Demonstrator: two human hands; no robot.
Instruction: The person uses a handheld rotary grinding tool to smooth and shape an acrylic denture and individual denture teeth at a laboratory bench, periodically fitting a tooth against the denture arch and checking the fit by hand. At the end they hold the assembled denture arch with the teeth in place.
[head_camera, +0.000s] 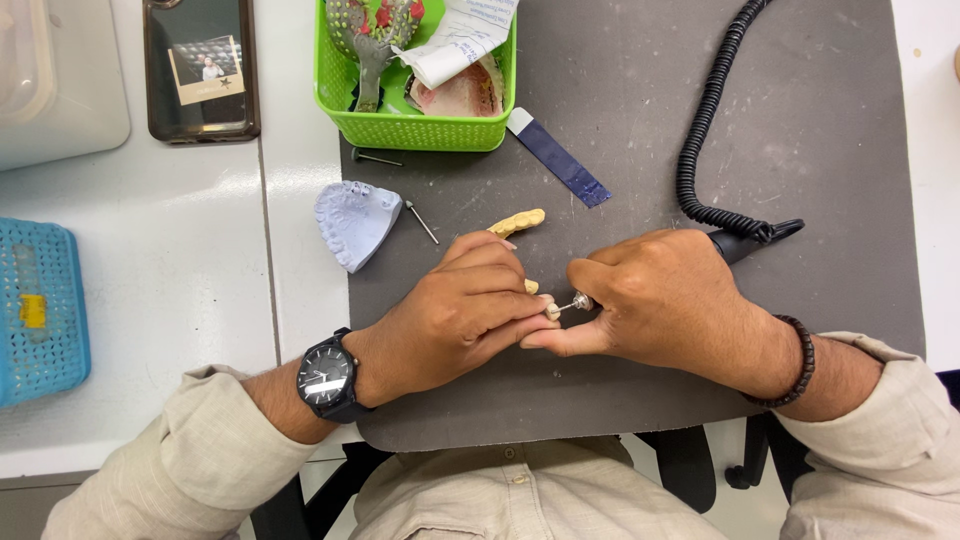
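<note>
On the bench (180, 250), a dark grey work mat (640, 120) occupies the centre and right. At 12 o'clock stands a green basket (410, 125) holding impression trays and a folded paper. At 11 o'clock lies a phone (200, 70); at 9 o'clock, a blue perforated basket (45, 310). A black coiled cable (705, 120) runs from 1 o'clock down to the rotary handpiece (735, 245).

Near the mat's left edge rests a pale blue plaster jaw cast (355, 222), with two loose burs (422, 222) beside it, a dark blue strip (560, 160) at 12 o'clock, and a yellowish tooth segment (517, 221) just above the hands.

The left hand (455, 315) is closed narrowly, pinching a small yellowish workpiece (532, 287), mostly hidden by the fingers. The right hand (665, 300) is wrapped around the handpiece, its bur tip (556, 309) touching or just beside the workpiece at the centre of the mat.

Judged from this view, trimming is under way; the second segment lies untouched, so work appears to remain.
</note>
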